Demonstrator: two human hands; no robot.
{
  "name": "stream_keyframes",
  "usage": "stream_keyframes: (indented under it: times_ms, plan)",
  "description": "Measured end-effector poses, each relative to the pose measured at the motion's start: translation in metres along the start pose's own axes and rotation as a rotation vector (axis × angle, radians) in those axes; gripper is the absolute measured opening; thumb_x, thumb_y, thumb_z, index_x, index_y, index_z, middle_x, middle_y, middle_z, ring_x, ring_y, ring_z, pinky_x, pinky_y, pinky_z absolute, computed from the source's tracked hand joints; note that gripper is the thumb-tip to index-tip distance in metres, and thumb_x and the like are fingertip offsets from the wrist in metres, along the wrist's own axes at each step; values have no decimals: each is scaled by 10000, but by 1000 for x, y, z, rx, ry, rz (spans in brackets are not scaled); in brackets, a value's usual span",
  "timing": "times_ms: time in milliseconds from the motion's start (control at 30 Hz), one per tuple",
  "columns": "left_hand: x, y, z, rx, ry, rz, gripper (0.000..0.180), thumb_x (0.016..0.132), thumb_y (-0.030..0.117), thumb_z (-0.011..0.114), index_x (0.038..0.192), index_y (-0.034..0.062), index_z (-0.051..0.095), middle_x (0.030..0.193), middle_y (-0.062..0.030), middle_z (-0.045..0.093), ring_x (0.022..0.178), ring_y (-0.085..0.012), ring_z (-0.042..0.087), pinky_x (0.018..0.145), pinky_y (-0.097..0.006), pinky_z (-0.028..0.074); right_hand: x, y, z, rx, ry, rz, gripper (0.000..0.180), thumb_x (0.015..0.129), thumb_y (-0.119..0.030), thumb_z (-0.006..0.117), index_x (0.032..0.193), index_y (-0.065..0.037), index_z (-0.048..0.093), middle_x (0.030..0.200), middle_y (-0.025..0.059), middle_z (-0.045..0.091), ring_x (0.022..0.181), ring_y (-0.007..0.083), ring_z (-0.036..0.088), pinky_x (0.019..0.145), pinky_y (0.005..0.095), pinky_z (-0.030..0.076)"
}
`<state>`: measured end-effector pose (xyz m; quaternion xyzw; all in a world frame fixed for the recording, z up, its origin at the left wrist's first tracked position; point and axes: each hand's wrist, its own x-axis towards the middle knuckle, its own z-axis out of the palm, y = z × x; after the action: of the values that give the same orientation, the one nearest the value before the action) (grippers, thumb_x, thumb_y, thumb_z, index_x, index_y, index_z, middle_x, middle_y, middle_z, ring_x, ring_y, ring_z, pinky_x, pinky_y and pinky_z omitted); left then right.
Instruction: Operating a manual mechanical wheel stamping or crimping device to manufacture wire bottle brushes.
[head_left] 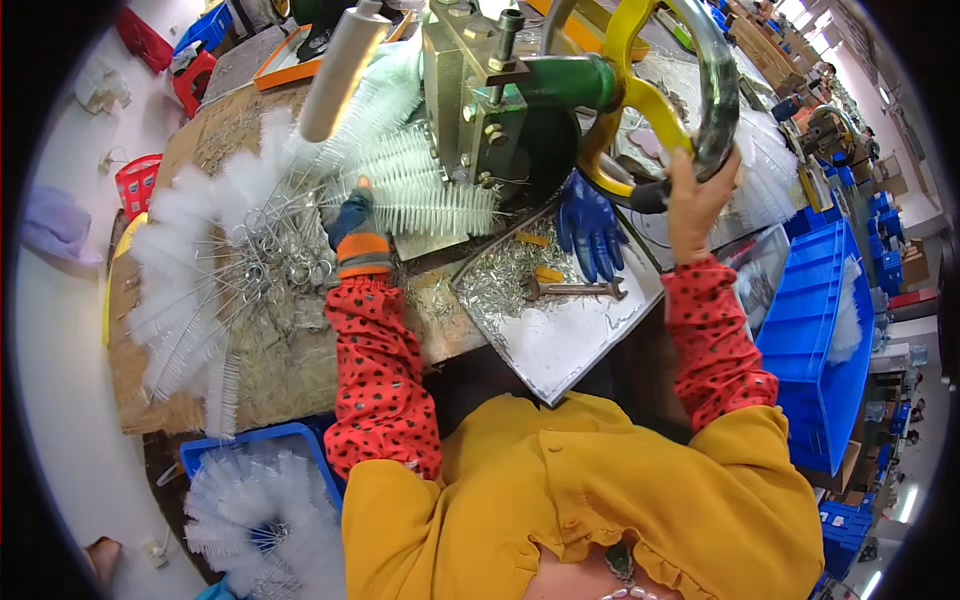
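Note:
My left hand (355,228), in a blue and orange glove, grips a white bottle brush (430,195) whose wire end goes into the green and metal press machine (500,110). My right hand (693,195), bare, is closed around the dark rim of the machine's yellow-spoked handwheel (690,80). Both forearms wear red dotted sleeves. A fan of white wire-handled brushes (210,270) lies on the bench left of my left hand.
A metal tray (570,340) holds wire clippings, a wrench (575,290) and a spare blue glove (588,230). A blue crate (815,340) stands at the right. Another blue bin (250,500) with brushes sits at the lower left. A red basket (137,183) is on the floor.

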<state>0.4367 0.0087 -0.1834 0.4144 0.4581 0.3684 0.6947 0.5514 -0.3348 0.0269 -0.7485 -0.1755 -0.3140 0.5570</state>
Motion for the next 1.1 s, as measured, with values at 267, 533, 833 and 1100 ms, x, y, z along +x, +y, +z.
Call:
stream_keyframes:
  times_ms: [267, 533, 833, 1100]
  plan:
    - [21, 28, -22, 230, 29, 19, 382, 779, 289, 707, 1012, -9, 656, 985, -129, 653, 783, -275, 627, 687, -390, 510, 6, 49, -20, -132, -197, -61, 467, 827, -163, 649, 1191, 16, 416, 848, 149, 620, 723, 241, 612, 677, 359, 484]
    - [37, 36, -36, 219, 28, -78, 370, 793, 293, 695, 1011, -3, 656, 977, -122, 654, 781, -268, 627, 685, -389, 512, 78, -21, -9, -329, -392, -118, 413, 810, -201, 588, 1141, 17, 475, 715, 124, 608, 560, 224, 606, 527, 348, 477]
    - [40, 31, -28, 196, 43, -91, 358, 808, 298, 681, 1010, 3, 655, 968, -114, 655, 779, -261, 627, 682, -389, 515, 170, -50, 34, -517, -695, -115, 171, 721, -151, 633, 708, 19, 620, 561, 68, 579, 476, 153, 580, 432, 282, 449]
    - [37, 27, -29, 159, 45, -84, 347, 822, 302, 669, 1009, 9, 655, 960, -107, 656, 777, -254, 627, 680, -388, 517, 165, -45, 30, -504, -685, -172, 291, 774, -209, 595, 958, 13, 554, 658, 73, 582, 531, 149, 576, 490, 282, 463]
